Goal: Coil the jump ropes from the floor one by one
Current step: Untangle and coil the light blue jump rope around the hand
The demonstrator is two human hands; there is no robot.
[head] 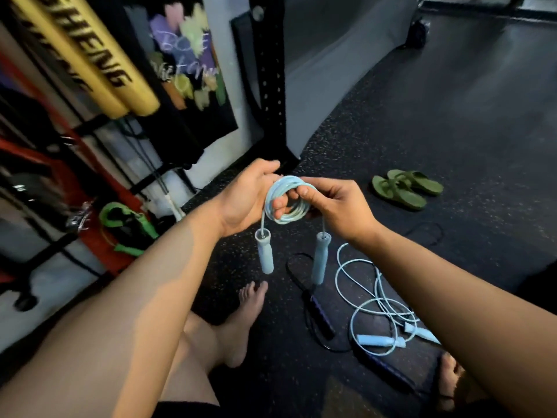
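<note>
Held up between both hands: a light-blue jump rope [297,213], wound into a small, tight coil. Gripped on one side by the left hand [244,200], fingers curled through the ring. Pinched on the other side by the right hand [334,206], thumb pressed on top of the strands. Hanging straight below the coil, well apart from each other: two pale blue handles [265,254].

Below the coil and off to the right, on the speckled rubber floor [452,116]: a second light-blue jump rope [376,300], sprawled in loose loops and not yet coiled. Directly below the coil: a black jump rope [316,309], also loose. Right of the coil, further away: a pair of green sandals [407,188].

Probably light and springy, being thin, slick plastic cord, and apt to spring open once released. Best clamped across all strands at once rather than held by the dangling handles.
</note>
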